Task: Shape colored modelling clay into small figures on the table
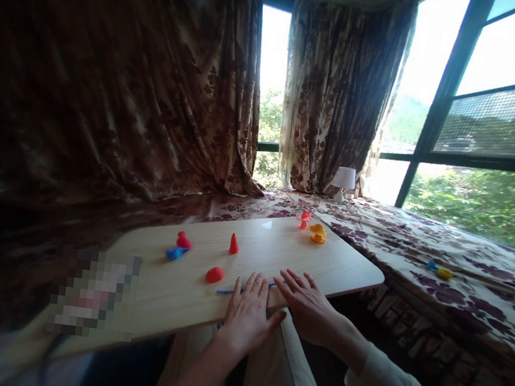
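Observation:
A thin blue strand (225,291), which looks like rolled modelling clay, lies along the near edge of the table (155,293). My left hand (247,311) rests flat over its middle, palm down with fingers stretched out. Just to the right, my right hand (307,304) lies palm down with its fingers spread near the strand's right end. The strand's left end shows past my left fingers; the rest is partly hidden. A red dome-shaped lump (215,275) sits left of my left hand, and a red cone (234,244) stands upright behind it.
Farther left are a blue piece (175,253) and a pinkish-red piece (183,240). At the far right corner stand a yellow piece (317,233) and a pink piece (304,219). A pixelated object (95,295) lies left. A white lamp (343,180) stands on the flowered bed (421,238).

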A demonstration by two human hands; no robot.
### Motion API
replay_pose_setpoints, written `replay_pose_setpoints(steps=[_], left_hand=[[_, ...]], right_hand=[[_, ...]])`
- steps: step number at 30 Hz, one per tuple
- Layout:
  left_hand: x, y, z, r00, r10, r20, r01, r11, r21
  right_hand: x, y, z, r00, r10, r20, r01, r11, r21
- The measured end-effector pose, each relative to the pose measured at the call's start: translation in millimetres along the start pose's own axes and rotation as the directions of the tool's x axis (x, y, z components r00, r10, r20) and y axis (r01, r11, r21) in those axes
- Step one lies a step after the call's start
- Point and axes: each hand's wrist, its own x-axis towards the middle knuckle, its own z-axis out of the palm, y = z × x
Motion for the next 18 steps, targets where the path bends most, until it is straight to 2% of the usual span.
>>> replay_pose_setpoints(steps=[9, 18], left_hand=[[-11, -14, -1.8, 0.997, -0.03, -0.07, 0.033, 0.999, 0.033], [-20, -7, -1.9, 0.995, 0.016, -0.102, -0.007, 0.996, 0.087]], right_hand=[[6, -9, 4, 0.999, -0.039, 0.0, 0.039, 0.999, -0.019], [1, -17, -7, 0.998, -0.052, -0.032, 0.051, 0.998, -0.03]])
